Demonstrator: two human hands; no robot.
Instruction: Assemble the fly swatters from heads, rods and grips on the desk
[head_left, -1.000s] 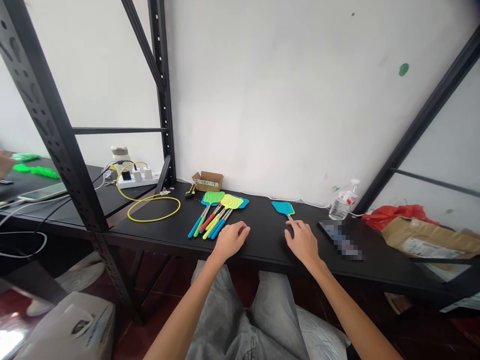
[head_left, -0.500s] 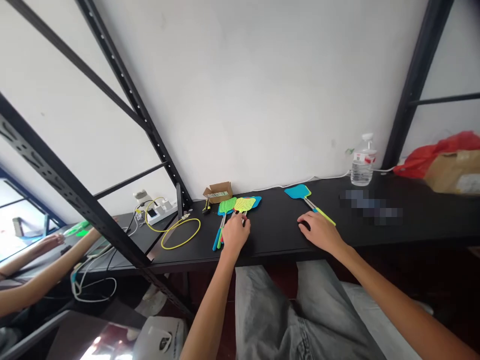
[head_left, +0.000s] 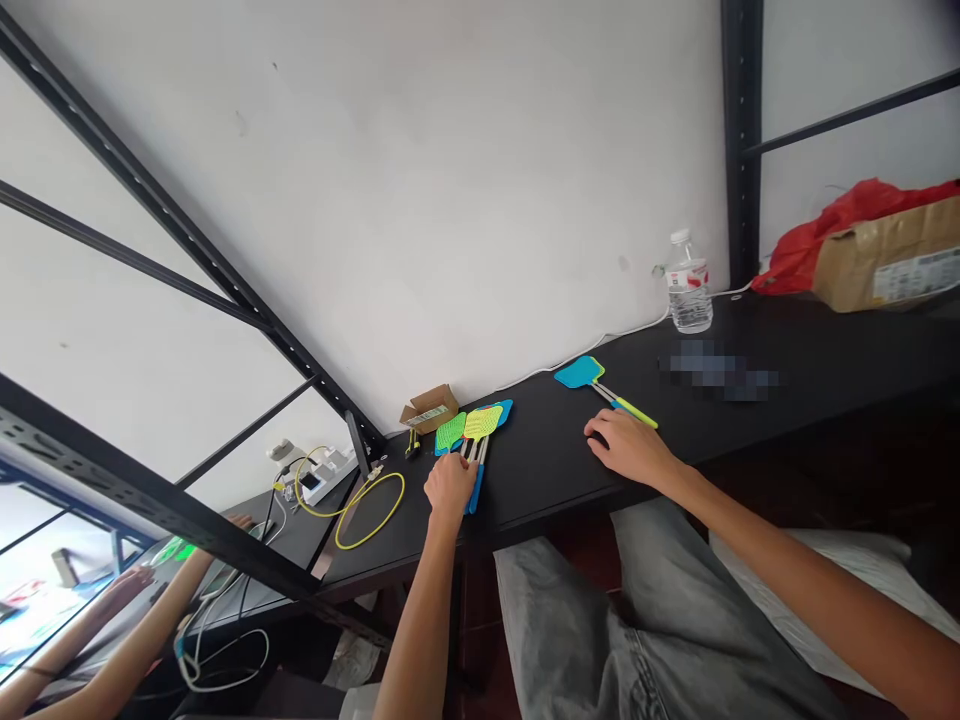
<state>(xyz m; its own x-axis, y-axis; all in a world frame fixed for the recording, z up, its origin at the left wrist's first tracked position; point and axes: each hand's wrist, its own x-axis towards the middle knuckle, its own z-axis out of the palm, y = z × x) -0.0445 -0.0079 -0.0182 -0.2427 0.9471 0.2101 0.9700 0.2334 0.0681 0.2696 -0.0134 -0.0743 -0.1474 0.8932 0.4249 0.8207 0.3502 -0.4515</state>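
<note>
A bunch of fly swatters, with a green head [head_left: 451, 432], a yellow head [head_left: 482, 423] and a blue head [head_left: 506, 410], lies fanned on the black table. My left hand [head_left: 448, 484] is closed over some of their handles, hiding part of them; blue handles [head_left: 476, 488] show to its right. Farther right lie more fly swatters [head_left: 580, 372], a blue head over a yellow-green edge, with a yellow-green handle. Beside their handles my right hand [head_left: 626, 445] rests on the table, its fingers loosely bent and the thumb apart, holding nothing visible.
Behind the bunch stands a small open cardboard box [head_left: 431, 408]. To the left are a looped yellow cable [head_left: 371, 510], a power strip [head_left: 330, 475] and another person's arms [head_left: 150, 630]. A water bottle [head_left: 688, 285] and a cardboard parcel [head_left: 885, 255] stand right, near metal posts.
My left hand has shifted from the shafts down onto the handles at the left of the bunch. My right hand stays by the other swatters. The view has tilted.
</note>
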